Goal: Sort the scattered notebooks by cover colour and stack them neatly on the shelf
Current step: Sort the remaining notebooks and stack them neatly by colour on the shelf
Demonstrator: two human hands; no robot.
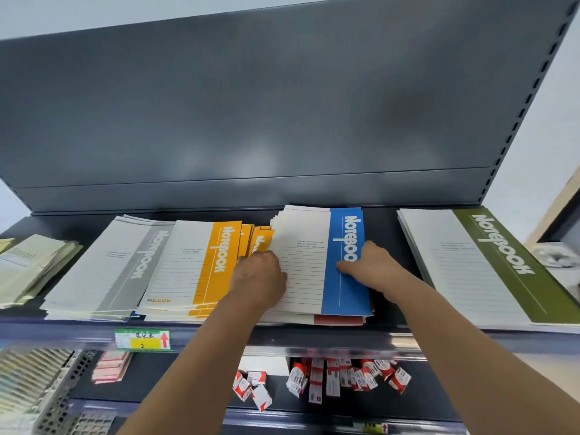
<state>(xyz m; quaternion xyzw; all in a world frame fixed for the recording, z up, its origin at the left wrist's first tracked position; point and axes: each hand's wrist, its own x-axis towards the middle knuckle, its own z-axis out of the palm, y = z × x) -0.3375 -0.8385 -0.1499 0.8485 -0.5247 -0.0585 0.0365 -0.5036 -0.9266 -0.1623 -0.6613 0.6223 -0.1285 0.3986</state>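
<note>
On the dark shelf (pixel 386 221) lie piles of notebooks. A blue-spined stack (pixel 314 265) sits in the middle, with a red cover (pixel 339 320) showing beneath it. My left hand (pixel 260 277) grips the stack's left edge, fingers curled under it. My right hand (pixel 370 265) holds its right edge, thumb pressed on the blue band. To the left lie an orange stack (pixel 194 268), several orange notebooks (pixel 257 238) fanned out behind my left hand, and a grey stack (pixel 106 271). A green stack (pixel 480 265) lies at the right.
Pale green booklets (pixel 28 265) lie at the far left of the shelf. A price label (pixel 142 339) hangs on the shelf's front rail. On the lower shelf sit small red-and-white boxes (pixel 345 376), pink packs (pixel 111 367) and a perforated metal rack (pixel 47 394).
</note>
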